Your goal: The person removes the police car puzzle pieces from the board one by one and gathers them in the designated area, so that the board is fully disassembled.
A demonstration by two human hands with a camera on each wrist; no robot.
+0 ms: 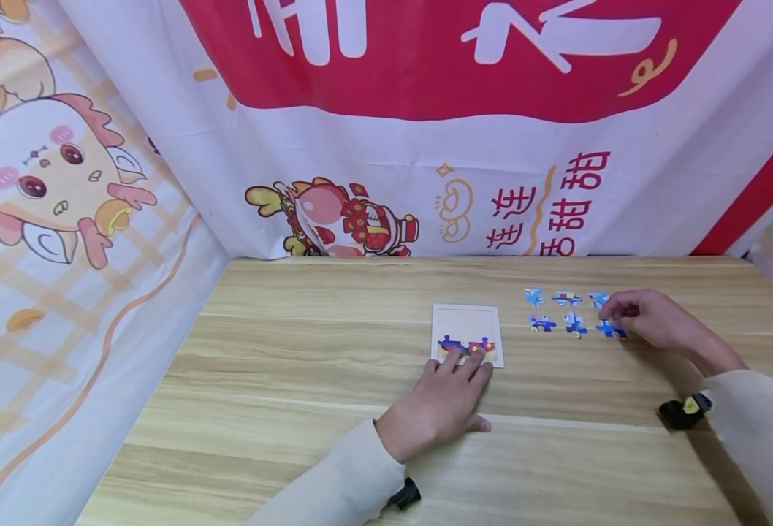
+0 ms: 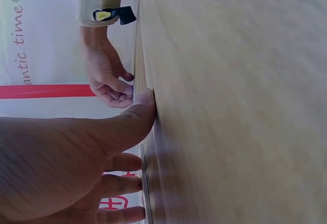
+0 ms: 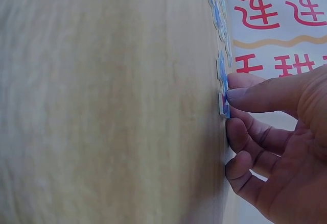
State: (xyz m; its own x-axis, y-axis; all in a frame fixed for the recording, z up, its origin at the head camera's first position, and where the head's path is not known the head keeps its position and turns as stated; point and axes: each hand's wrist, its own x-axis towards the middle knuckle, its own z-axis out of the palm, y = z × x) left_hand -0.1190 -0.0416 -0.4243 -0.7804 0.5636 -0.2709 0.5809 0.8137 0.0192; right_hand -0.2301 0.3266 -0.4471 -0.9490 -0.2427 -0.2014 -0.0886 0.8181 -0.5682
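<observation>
A square white puzzle board (image 1: pixel 435 332) lies on the wooden table, with colourful joined pieces (image 1: pixel 468 346) along its near edge. My left hand (image 1: pixel 435 405) rests there, its extended fingertips on the board's near edge and lowest pieces; the left wrist view shows its thumb (image 2: pixel 135 117) against the table. To the right of the board, my right hand (image 1: pixel 652 321) pinches a blue puzzle piece (image 3: pixel 223 99) at table level with thumb and fingers. That piece is the near right one of two short rows. The fingers partly cover it in the head view.
Several loose blue puzzle pieces lie right of the board, among them a near one (image 1: pixel 542 323) and a far one (image 1: pixel 566 298). A printed cloth (image 1: pixel 400 146) hangs behind the table's far edge, and another patterned cloth (image 1: pixel 97 292) hangs at the left.
</observation>
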